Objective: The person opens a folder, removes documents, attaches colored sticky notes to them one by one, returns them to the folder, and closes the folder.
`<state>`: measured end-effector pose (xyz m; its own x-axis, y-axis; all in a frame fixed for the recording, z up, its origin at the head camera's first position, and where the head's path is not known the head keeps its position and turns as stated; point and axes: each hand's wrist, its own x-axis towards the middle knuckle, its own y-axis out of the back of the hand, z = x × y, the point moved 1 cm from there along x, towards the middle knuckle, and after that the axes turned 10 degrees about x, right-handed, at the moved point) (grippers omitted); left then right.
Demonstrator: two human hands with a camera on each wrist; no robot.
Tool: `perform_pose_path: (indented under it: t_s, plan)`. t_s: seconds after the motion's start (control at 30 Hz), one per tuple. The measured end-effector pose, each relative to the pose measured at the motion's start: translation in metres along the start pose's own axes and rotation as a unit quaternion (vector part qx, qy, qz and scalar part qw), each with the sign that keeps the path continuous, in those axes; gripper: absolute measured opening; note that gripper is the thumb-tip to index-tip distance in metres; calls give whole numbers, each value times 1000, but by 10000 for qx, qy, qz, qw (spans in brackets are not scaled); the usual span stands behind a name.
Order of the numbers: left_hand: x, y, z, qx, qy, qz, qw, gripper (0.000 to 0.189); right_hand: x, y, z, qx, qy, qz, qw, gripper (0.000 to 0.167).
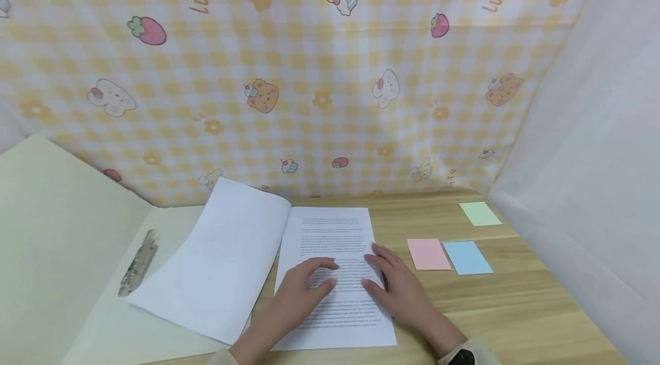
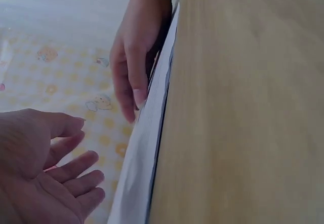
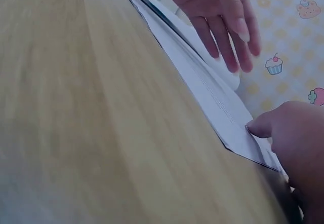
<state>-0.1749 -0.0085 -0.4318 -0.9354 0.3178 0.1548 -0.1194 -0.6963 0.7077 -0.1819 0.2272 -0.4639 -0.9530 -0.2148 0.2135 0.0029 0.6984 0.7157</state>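
Observation:
A printed page [image 1: 340, 313] lies flat on the table, its left side beside a blank white sheet bundle [image 1: 216, 262] that is bent at its upper corner. My left hand [image 1: 304, 290] is over the left part of the printed page, fingers relaxed and thumb spread, holding nothing. In the left wrist view the palm of my left hand [image 2: 40, 168] shows apart from the paper. My right hand [image 1: 404, 290] rests at the page's right edge, with thumb and fingertips on it. In the right wrist view, the right thumb [image 3: 260, 125] touches the page's surface.
Beneath the blank bundle lies an open cream folder [image 1: 103, 336] with a metal clip [image 1: 139, 265]. Pink [image 1: 429, 254], blue [image 1: 468, 258] and green [image 1: 480, 214] sticky notes lie right of the page on the wooden table [image 1: 526, 307]. A checked cloth [image 1: 319, 55] hangs behind.

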Motion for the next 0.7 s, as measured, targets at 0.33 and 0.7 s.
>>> perform_pose_path:
  t_s: [0.33,0.7]
  plan:
    - [8,-14,-11,-444,181,-265,9985,26,9,30,4,844,-114,285,9960,38]
    - [-1,-25,-16,-29,-360,-260,9990,31,19,96,18,1728,-1869,-102,9670,45]
